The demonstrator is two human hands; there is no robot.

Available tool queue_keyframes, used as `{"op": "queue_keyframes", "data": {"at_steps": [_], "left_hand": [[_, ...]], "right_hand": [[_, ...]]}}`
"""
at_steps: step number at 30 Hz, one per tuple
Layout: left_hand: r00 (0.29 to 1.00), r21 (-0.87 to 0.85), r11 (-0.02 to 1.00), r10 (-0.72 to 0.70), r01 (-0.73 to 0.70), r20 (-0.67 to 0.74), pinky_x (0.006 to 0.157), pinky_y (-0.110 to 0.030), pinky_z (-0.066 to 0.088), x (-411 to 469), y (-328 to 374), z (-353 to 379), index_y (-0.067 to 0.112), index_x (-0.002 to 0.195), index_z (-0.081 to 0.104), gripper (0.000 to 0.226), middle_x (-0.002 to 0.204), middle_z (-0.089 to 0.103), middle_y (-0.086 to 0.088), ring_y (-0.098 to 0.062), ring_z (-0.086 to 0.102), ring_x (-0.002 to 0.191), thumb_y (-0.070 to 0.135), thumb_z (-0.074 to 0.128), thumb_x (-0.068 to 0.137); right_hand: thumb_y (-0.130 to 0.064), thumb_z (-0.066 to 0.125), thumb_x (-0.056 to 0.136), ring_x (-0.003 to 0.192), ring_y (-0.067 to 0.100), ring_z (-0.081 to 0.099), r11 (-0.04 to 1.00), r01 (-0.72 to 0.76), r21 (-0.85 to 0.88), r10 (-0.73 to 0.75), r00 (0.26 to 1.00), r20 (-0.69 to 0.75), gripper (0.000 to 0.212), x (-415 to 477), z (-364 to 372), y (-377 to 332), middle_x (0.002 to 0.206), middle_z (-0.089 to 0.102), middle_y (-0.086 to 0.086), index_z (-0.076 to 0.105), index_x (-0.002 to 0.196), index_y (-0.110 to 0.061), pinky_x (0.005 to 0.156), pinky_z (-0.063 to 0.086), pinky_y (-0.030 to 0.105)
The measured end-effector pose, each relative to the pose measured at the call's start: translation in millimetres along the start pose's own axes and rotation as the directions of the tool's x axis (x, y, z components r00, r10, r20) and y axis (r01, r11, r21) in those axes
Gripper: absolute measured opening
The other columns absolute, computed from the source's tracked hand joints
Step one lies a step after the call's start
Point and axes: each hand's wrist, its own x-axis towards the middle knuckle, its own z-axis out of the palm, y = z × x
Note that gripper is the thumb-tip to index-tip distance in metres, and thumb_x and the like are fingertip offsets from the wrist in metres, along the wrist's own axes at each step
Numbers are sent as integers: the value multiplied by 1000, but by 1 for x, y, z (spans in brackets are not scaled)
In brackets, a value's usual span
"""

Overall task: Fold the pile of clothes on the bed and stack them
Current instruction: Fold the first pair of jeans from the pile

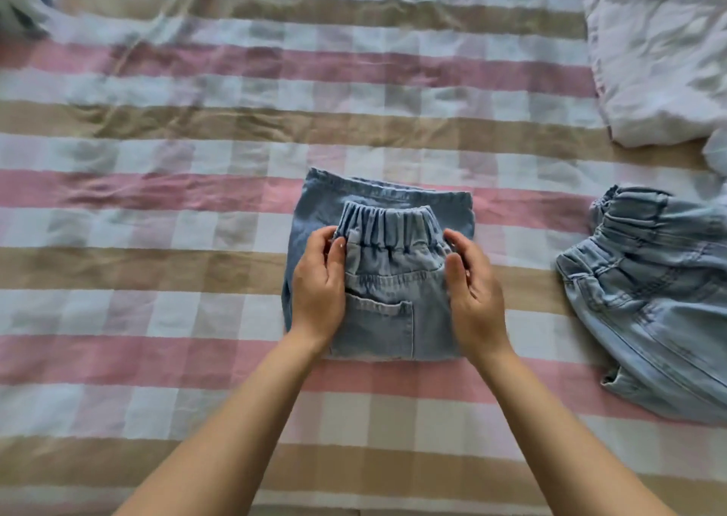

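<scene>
On a bed spread with one pink, tan and white checked sheet (165, 201), below one rumpled pale quilt (661, 51) at upper right, lie two light-blue denim garments: loose jeans (649, 291) at right, and folded jeans (387, 299) at centre, elastic waistband on top, back pocket showing. Two bare hands flank the folded jeans, the left hand (318, 295) and the right hand (476, 299) each curling fingers round a side edge.

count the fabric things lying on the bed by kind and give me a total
folded denim: 2, the lower piece and the upper piece stacked on it, held at its sides by the left hand and right hand
unfolded denim piece: 1
pale crumpled bedding: 1
blurred striped cloth, kind unclear: 1
total: 5
</scene>
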Motion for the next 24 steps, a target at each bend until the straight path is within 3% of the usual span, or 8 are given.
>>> {"op": "queue_keyframes", "data": {"at_steps": [4,7,10,12,16,18,21,24], "left_hand": [[998,105,993,-53,56,-24,62,-23,37,43,-12,24,3,105,56,25,82,56,4,-13,55,75,21,41,99],[996,224,973,-74,60,57,76,-31,40,56,-19,33,3,114,53,28,101,60,-9,-28,56,96,23,41,98],[975,481,848,188,-222,118,99,-40,37,46,-18,40,7,128,51,39,128,54,-13,-31,47,121,26,41,95],[929,581,725,266,-369,258,107,-49,28,37,-19,47,17,133,49,45,140,47,-8,-28,40,132,33,37,93],[891,721,577,29,-384,452,113,-48,-4,41,-37,57,36,145,3,52,157,3,7,-17,-4,145,45,24,98],[881,682,610,58,-404,470,113,-50,-3,42,-36,52,35,146,7,55,157,4,6,-16,-10,144,44,31,97],[970,604,762,132,-232,206,111,-52,15,31,-30,27,19,143,33,64,152,26,-12,-26,12,143,39,57,87],[969,507,827,-227,242,-93,105,-46,28,17,-39,-2,4,141,30,80,142,34,-20,-35,31,130,43,65,80]], "right_hand": [[-33,67,83,117,18,47,974,-12,-226,22,999,41,61,44,17,13,125,52,7,44,135,-9,96,32,20],[-26,64,86,115,28,48,943,-37,-331,32,999,-20,55,57,26,25,122,52,15,45,135,-6,97,33,29],[-24,55,90,123,31,42,813,113,-571,-178,982,-60,49,51,35,33,133,49,17,46,135,-7,102,31,39],[-27,46,90,130,26,40,672,258,-694,-331,943,30,45,46,40,38,139,48,12,50,134,-17,102,32,42],[-31,43,96,143,19,16,641,174,-747,-66,983,172,52,50,45,49,155,19,1,22,142,-40,113,11,46],[-29,48,94,143,22,17,668,194,-718,-87,979,183,54,50,42,47,154,21,5,25,142,-38,112,13,49],[-25,64,83,133,34,32,766,86,-637,-155,987,-52,62,39,31,43,143,38,20,41,139,-11,107,25,47],[-29,72,79,123,40,38,842,-276,-464,187,955,-229,74,30,18,45,133,43,27,37,137,2,102,29,44]]}}
